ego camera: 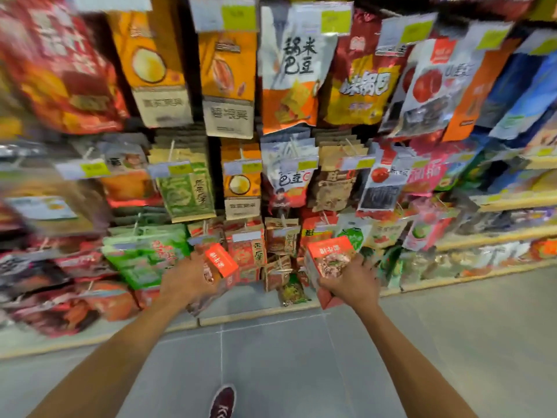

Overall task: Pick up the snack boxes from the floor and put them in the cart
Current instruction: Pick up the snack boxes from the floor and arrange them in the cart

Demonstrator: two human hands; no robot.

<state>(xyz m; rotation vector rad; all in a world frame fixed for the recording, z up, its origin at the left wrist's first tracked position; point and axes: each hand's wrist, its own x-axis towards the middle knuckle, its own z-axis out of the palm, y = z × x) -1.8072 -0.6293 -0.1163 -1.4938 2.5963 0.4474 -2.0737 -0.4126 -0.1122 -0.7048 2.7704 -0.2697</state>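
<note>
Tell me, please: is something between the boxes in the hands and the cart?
Cannot say: no cart is in view. The left hand grips one snack box, the right hand another, both raised before the snack shelves.

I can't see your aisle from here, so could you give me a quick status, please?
Left hand holds red snack box. Right hand holds another. No cart in view.

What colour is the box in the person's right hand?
The snack box in the right hand is orange-red on top, with a food photo below; seen in the head view.
</note>
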